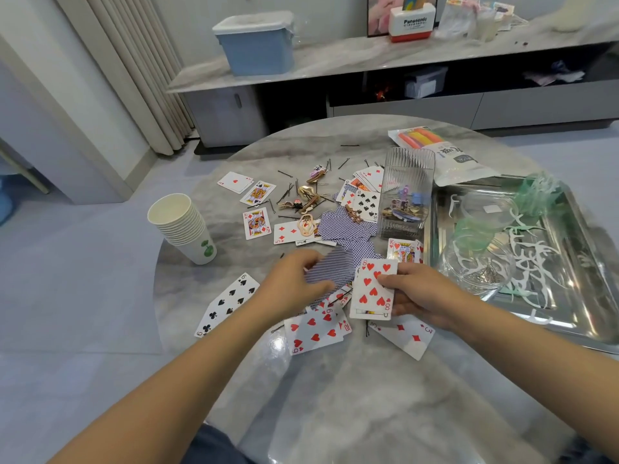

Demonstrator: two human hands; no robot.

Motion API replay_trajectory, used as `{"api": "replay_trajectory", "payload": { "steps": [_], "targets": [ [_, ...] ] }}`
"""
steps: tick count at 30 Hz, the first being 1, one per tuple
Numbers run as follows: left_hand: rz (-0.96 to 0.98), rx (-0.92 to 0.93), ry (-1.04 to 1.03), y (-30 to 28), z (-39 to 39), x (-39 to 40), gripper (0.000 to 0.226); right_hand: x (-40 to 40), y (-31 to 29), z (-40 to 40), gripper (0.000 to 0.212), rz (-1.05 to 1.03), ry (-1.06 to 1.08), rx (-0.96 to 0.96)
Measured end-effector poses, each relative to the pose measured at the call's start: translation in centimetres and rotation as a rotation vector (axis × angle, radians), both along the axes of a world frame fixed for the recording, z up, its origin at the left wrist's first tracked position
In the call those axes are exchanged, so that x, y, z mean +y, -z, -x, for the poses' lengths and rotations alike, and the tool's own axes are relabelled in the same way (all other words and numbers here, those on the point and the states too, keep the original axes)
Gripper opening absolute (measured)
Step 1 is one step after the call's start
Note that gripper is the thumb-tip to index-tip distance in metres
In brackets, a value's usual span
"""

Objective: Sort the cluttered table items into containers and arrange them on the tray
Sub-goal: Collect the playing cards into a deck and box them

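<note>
- At the near middle of the round marbled tabletop [335, 390], a small stack of playing cards [371, 291] with the eight of hearts on top is gripped by the right hand [422, 296], thumb curled over the card face and fingers beneath.
- Just to the left, a face-down blue-backed card [330, 269] is held under the curled fingers of the left hand [294, 283], above other cards lying on the tabletop.
- Around the hands, loose cards are spread face up: a nine of hearts [313, 331] below the left hand, a three of diamonds [407, 336] below the right, a nine of spades [231, 301] and a six of clubs [209, 321] to the left.
- Farther back, more cards are mixed with black bobby pins [288, 192] and gold hair clips [306, 195]; a patch of face-down blue cards [338, 226] lies among them.
- Beside that heap, on its right, a clear ribbed container [407, 192] is seen upright, with coloured clips inside.
- On the right edge of the tabletop, a shiny metal tray [569, 326] is seen, carrying a clear bowl [475, 266], white floss picks [532, 259] and green ones [539, 192].
- Behind the tray, a white pouch [449, 155] with coloured sticks lies flat.
- On the left side of the tabletop, a stack of paper cups [182, 226] is seen tilted.
</note>
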State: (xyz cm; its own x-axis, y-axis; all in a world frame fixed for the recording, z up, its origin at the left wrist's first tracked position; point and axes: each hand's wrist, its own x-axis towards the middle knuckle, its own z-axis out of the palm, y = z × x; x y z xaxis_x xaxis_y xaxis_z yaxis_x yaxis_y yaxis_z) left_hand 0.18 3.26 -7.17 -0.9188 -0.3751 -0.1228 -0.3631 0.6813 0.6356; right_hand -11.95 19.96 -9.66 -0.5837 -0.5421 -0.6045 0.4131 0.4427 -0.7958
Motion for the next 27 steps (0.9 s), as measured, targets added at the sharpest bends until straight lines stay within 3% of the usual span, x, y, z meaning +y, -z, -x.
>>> {"api": "replay_trajectory", "payload": {
  "steps": [3, 6, 9, 16, 18, 21, 24, 27],
  "targets": [
    [0.151, -0.005, 0.116, 0.7, 0.2, 1.3, 0.031, -0.5, 0.2, -0.2, 0.023, 0.085, 0.001, -0.031],
    [0.123, -0.017, 0.171, 1.4, 0.4, 2.2, 0.042, -0.6, 0.4, -0.4, 0.022, 0.186, 0.011, -0.08],
    [0.103, -0.005, 0.214, 1.8, 0.4, 2.5, 0.04, -0.6, 0.6, -0.3, 0.022, 0.275, 0.029, -0.131],
    [0.064, -0.074, 0.244, 2.0, 0.3, 3.2, 0.054, -0.6, 0.3, -1.0, 0.055, 0.374, -0.083, -0.157],
    [0.012, -0.088, 0.258, 1.8, 0.3, 3.4, 0.05, -0.6, 1.0, -1.0, 0.06, 0.336, -0.032, -0.105],
    [-0.156, -0.06, 0.169, 1.3, 0.5, 3.2, 0.037, -0.5, 1.4, -0.8, 0.03, 0.235, 0.018, 0.01],
    [-0.116, 0.048, -0.05, 1.7, 0.8, 2.4, 0.032, -0.2, 1.4, -0.7, 0.025, 0.105, -0.057, 0.231],
    [-0.266, 0.029, -0.161, 2.3, 0.8, 2.0, 0.043, 0.0, 0.7, -1.3, 0.022, 0.051, -0.193, 0.501]
  ]
}}
